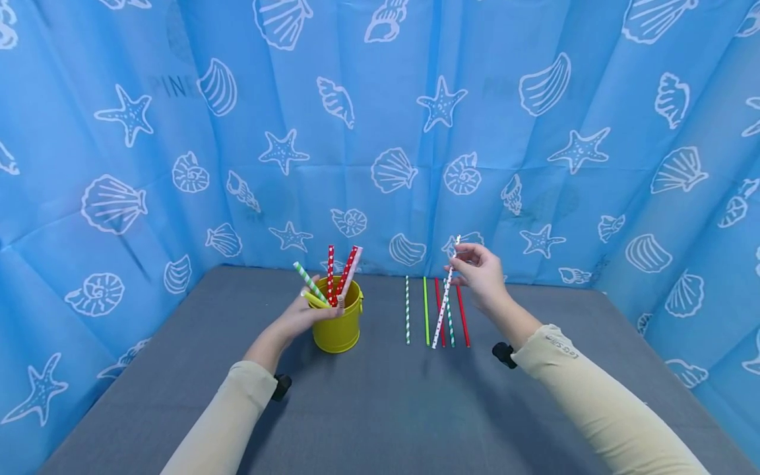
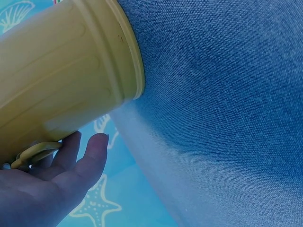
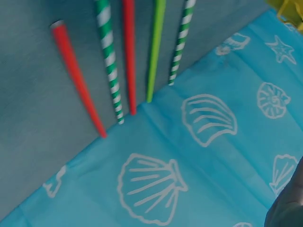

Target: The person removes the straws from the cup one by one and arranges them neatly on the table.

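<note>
My left hand grips the yellow metal bucket, thumb across its rim and fingers on the far left side. In the left wrist view, fingertips touch the bucket wall by its handle. Inside stand a green-striped straw, red dotted straws, a pale straw and a yellow one. My right hand pinches a white dotted paper straw near its top, tilted over the straws on the table. Only an edge of that hand shows in the right wrist view.
On the grey table several straws lie side by side: a green-striped one, a lime green one, a dark green striped one and red ones. A blue shell-patterned curtain hangs behind and at both sides.
</note>
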The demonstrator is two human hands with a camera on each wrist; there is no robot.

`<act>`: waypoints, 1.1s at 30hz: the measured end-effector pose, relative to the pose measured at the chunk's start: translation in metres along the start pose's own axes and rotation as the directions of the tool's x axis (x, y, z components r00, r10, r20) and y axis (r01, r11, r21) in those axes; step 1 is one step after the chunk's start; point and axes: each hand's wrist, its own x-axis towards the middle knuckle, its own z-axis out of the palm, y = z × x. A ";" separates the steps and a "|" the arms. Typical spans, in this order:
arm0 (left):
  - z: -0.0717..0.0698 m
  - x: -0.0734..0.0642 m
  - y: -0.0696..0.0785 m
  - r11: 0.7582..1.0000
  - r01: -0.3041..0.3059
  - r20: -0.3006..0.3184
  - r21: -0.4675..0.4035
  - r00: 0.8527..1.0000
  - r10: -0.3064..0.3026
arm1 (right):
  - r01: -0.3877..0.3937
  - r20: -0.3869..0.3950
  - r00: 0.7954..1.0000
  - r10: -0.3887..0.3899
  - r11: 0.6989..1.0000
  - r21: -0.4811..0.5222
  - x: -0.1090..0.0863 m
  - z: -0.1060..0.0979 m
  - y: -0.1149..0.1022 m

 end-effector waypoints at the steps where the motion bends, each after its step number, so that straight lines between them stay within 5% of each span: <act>1: 0.000 0.000 0.000 1.000 0.000 -0.001 0.001 1.000 0.000 | 0.002 0.013 1.000 -0.002 1.000 -0.024 0.000 -0.002 0.001; 9: 0.000 0.000 0.000 1.000 -0.005 -0.007 -0.008 1.000 0.005 | 0.002 0.025 1.000 0.003 0.981 -0.195 -0.005 -0.015 0.006; 18: -0.001 0.001 -0.001 1.000 0.005 -0.005 -0.005 1.000 -0.005 | 0.028 0.115 0.993 -0.008 0.984 -0.175 -0.006 -0.030 0.014; 24: -0.002 -0.001 -0.002 1.000 0.007 0.000 -0.021 1.000 -0.007 | 0.018 0.094 0.996 -0.001 0.984 -0.177 -0.002 -0.037 0.026; 33: -0.001 -0.001 -0.001 1.000 0.004 0.004 -0.012 1.000 -0.004 | -0.016 0.136 0.989 0.061 0.950 -0.312 0.009 -0.055 0.043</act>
